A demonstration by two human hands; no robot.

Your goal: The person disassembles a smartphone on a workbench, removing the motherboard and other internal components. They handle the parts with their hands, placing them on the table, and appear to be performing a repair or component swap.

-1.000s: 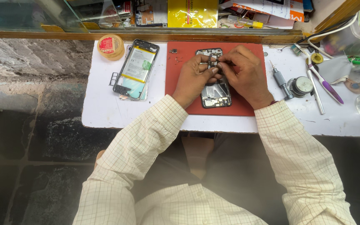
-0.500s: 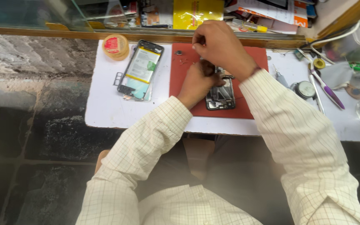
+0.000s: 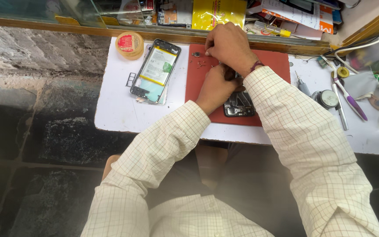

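Opened phone on red mat, long axis top-to-bottom in frame; left hand pressing it, right hand pinched over small parts, contents unclear.

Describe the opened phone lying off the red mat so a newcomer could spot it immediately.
Start at the white worktop, then look left of the red rectangular mat where the left hand rests. There lies the opened dark-framed phone body, tilted, beside a round yellow tin with a red lid. Its exposed pale battery with a yellow border distinguishes it.

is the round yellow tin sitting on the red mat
No, the tin stands on the white table, left of the open phone and off the red mat.
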